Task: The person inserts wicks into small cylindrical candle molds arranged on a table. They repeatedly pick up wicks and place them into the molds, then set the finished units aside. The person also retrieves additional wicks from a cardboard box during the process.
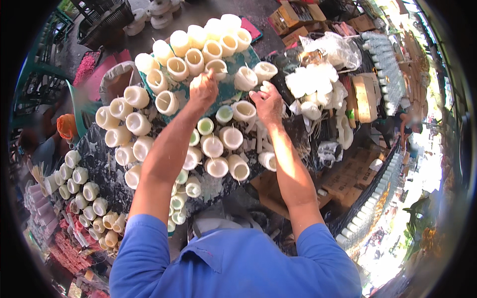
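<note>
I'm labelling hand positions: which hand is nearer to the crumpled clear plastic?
Right. The right hand is below and left of the crumpled clear plastic in the picture; the left hand is farther left, at a waxy cup.

No text can be read: the cartons [343, 173] on the right perhaps carry faint print, but it is too small and blurred to make out.

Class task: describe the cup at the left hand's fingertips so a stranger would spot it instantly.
Find the green board bearing rows of pale cups. Follow the left hand reaching over it. The target cup is the only one with that hand's fingertips at its rim.
</note>
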Tool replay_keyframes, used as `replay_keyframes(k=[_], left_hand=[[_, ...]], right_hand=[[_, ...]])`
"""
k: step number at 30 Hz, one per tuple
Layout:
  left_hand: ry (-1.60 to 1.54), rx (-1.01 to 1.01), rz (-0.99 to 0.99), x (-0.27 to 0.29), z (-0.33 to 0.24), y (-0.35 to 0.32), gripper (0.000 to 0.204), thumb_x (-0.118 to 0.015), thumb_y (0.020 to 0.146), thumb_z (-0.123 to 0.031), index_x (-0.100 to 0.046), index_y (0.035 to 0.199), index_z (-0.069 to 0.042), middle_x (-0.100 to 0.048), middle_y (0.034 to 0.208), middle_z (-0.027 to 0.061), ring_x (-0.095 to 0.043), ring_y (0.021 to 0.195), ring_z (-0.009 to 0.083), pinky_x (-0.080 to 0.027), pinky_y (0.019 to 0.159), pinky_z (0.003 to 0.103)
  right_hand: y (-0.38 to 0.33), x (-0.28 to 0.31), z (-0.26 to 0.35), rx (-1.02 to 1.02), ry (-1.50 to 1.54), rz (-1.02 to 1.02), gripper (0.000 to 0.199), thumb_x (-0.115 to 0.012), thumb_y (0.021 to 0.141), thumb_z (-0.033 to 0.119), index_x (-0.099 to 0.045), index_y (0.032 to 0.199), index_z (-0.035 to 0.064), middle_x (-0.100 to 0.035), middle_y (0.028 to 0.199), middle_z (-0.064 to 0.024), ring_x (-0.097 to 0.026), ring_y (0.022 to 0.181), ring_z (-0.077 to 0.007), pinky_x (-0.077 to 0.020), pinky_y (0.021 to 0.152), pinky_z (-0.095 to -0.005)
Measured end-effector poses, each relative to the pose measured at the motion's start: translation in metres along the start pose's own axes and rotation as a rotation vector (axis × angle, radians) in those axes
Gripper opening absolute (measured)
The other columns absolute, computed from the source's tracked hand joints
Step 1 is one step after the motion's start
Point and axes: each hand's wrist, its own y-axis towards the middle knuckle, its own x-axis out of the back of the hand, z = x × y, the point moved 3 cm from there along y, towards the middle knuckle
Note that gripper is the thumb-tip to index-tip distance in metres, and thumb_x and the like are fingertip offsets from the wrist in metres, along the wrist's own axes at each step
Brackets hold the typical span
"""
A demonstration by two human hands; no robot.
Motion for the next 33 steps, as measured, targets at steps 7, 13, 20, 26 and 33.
replay_keyframes(k=[7, 13, 20, 26, 33], left_hand=[[-0.173, 0.012, 0.074, 0.094, -0.027, -0.008, 0.013, -0.070, 0.095, -0.016, -0.075, 0.100, -0.006, -0.077, 0.100, 0.0240, -0.076, 0.101, 0.0403, -0.060, 0.083, 0.050], [-0.358, -0.155, -0.106, 0.254, -0.097, -0.144, 0.018, -0.080, 0.090, -0.004, -0.078, 0.108, -0.004, -0.062, 0.149, 0.0301, -0.070, 0.125, 0.0451, -0.061, 0.100, 0.048], [-0.806, 0.434, 0.244, 0.196, -0.158, -0.357, 0.024, -0.082, 0.086, 0.002, -0.079, 0.109, -0.003, -0.066, 0.142, 0.0302, -0.071, 0.124, 0.0464, -0.062, 0.100, 0.048], [-0.486, 0.120, 0.162, 0.092, -0.153, -0.418, 0.022, -0.078, 0.087, 0.004, -0.073, 0.108, 0.000, -0.063, 0.140, 0.0302, -0.069, 0.120, 0.0505, -0.060, 0.099, 0.052], [-0.416, 0.035, -0.014, 0.060, -0.140, -0.402, 0.023, -0.076, 0.089, 0.004, -0.071, 0.110, -0.003, -0.061, 0.145, 0.0282, -0.068, 0.120, 0.0503, -0.061, 0.097, 0.052]], right_hand=[[-0.129, 0.104, 0.025, 0.007, 0.085, 0.064, 0.048, -0.085, 0.096, 0.019, -0.068, 0.135, -0.0038, -0.077, 0.117, -0.0154, -0.076, 0.100, -0.0199, -0.0628, 0.089, -0.0343], [-0.272, 0.114, -0.039, -0.381, 0.249, 0.216, 0.030, -0.080, 0.098, 0.007, -0.073, 0.124, -0.0046, -0.077, 0.106, -0.0071, -0.070, 0.088, -0.0096, -0.0592, 0.081, -0.0260], [-0.328, 0.091, -0.093, -0.203, 0.053, 0.433, 0.028, -0.082, 0.093, 0.014, -0.075, 0.115, -0.0030, -0.078, 0.096, -0.0114, -0.073, 0.078, -0.0176, -0.0604, 0.074, -0.0330], [-0.277, 0.106, -0.079, 0.108, 0.010, 0.320, 0.026, -0.082, 0.095, 0.014, -0.076, 0.113, -0.0034, -0.077, 0.091, -0.0098, -0.071, 0.076, -0.0150, -0.0592, 0.071, -0.0325], [-0.177, 0.100, -0.049, 0.668, -0.487, 0.099, 0.007, -0.075, 0.092, 0.013, -0.077, 0.094, 0.0070, -0.077, 0.091, -0.0156, -0.076, 0.088, -0.0359, -0.0614, 0.078, -0.0479]])
